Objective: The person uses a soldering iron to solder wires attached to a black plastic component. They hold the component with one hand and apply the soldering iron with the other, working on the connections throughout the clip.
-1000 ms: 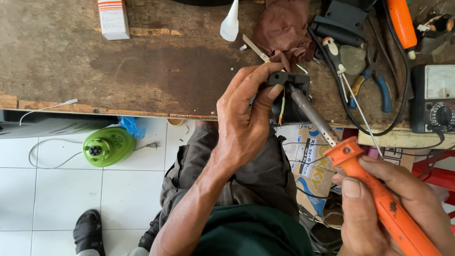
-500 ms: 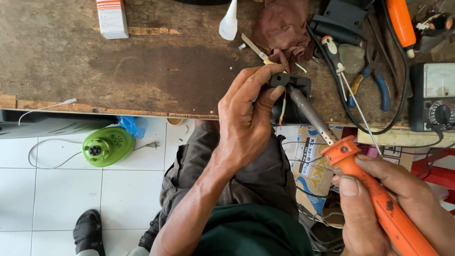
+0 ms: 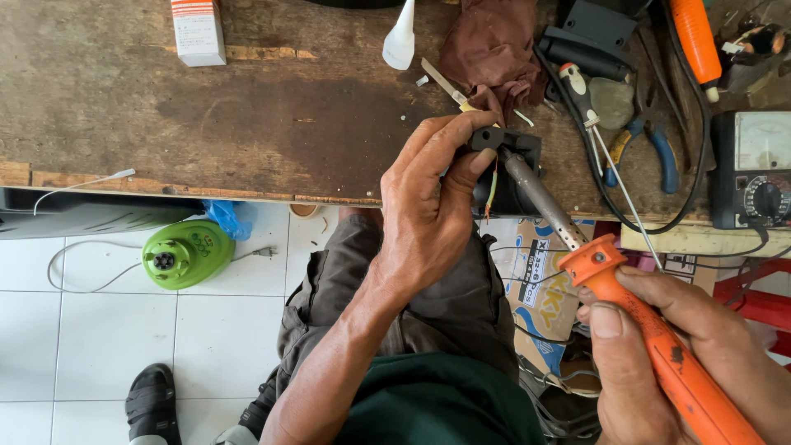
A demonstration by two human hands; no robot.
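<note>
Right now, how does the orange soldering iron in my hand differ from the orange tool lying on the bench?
The soldering iron is gripped in the right hand, its tip on a black part; the orange tool lies untouched on the bench. The iron shows a metal barrel; the tool's end is hidden. Both have orange handles.

Bench point(image 3: 247, 107) left open – tools point(image 3: 634, 99) crowd right.
</note>
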